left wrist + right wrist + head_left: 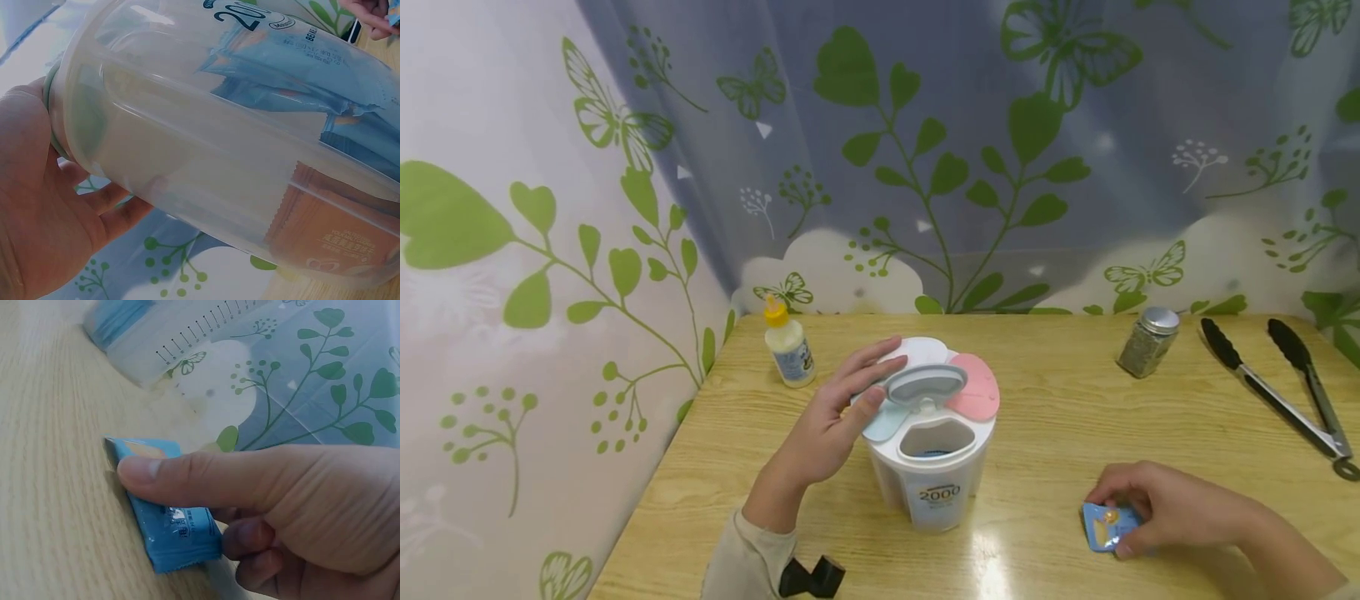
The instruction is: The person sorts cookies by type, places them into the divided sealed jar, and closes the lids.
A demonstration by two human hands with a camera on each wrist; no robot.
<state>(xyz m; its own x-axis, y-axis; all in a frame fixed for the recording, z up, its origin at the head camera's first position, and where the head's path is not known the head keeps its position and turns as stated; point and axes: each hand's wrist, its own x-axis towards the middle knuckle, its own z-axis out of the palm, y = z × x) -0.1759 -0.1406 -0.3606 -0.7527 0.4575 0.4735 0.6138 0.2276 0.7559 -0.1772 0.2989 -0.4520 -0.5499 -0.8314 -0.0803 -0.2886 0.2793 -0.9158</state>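
Observation:
A clear storage container (pixel 891 483) stands on the table, its lid divided into white, pink and pale blue flaps. The grey flap (pixel 927 385) is tipped up, leaving the front opening uncovered. My left hand (pixel 838 412) rests on the lid's left side with extended fingers, the thumb beside the raised flap. Through the container wall, the left wrist view shows blue packets (pixel 300 81) and an orange packet (pixel 334 225). To the right of the container, my right hand (pixel 1180 508) pinches a small blue snack packet (pixel 1105 527) at the tabletop. The right wrist view shows the thumb across this packet (pixel 178 537).
A yellow-capped bottle (pixel 792 354) stands at the back left of the wooden table (pixel 1037 492). At the back right are a glass jar with a metal lid (pixel 1148 342) and black-tipped tongs (pixel 1285 408). A leaf-patterned curtain (pixel 955 167) hangs behind the table.

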